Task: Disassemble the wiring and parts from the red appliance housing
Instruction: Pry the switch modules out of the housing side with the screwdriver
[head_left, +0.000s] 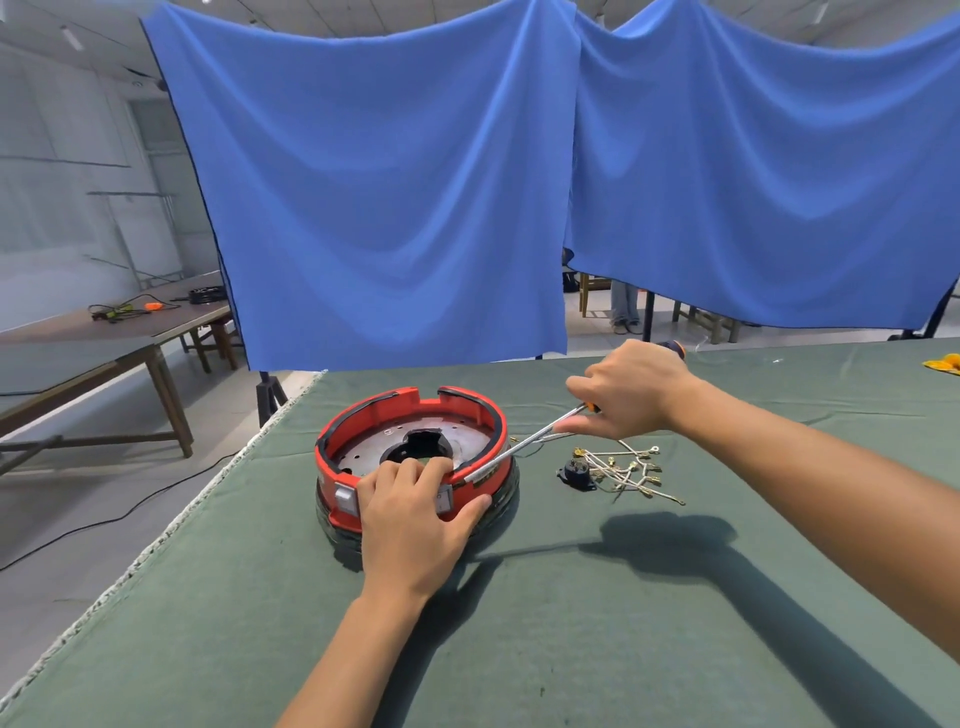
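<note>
The red housing sits near the table's left edge. Your left hand grips its near rim, fingers curled inside; your right hand clasps a screwdriver, tip at the housing's right rim.

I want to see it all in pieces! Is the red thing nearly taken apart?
Partly. A bundle of wires and a black part already lie on the table. Now the left hand grips the red housing while the right hand works a screwdriver at its rim. The metal plate remains inside.

Red housing, grey-green tablecloth, blue curtains, cream wires.
</note>
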